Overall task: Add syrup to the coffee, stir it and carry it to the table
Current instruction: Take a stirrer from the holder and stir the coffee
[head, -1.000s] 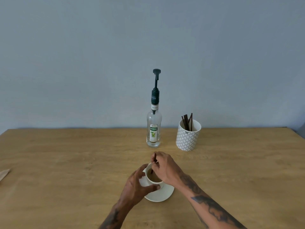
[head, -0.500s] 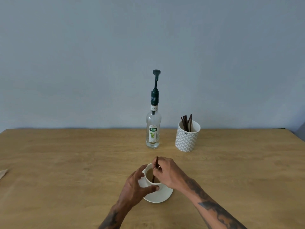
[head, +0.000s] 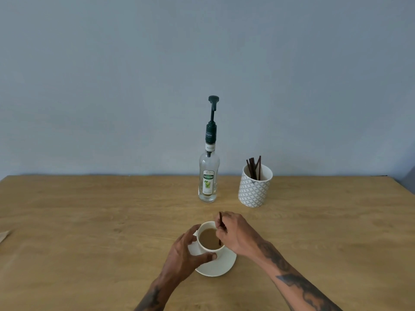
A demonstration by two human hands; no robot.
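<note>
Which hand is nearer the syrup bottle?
Right. The right hand sits just in front of the syrup bottle, holding a stirrer; the left hand is lower left, gripping the cup.

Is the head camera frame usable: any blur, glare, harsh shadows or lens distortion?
Head view: soft, even light with only faint shadows; no glare, even on the clear glass syrup bottle; white coffee cup and thin dark stir stick stay sharp; wide-angle bending shows at the wooden table corners.

Left hand (head: 183, 252) cupped, right hand (head: 234, 234) pinching, forearms converging.
</note>
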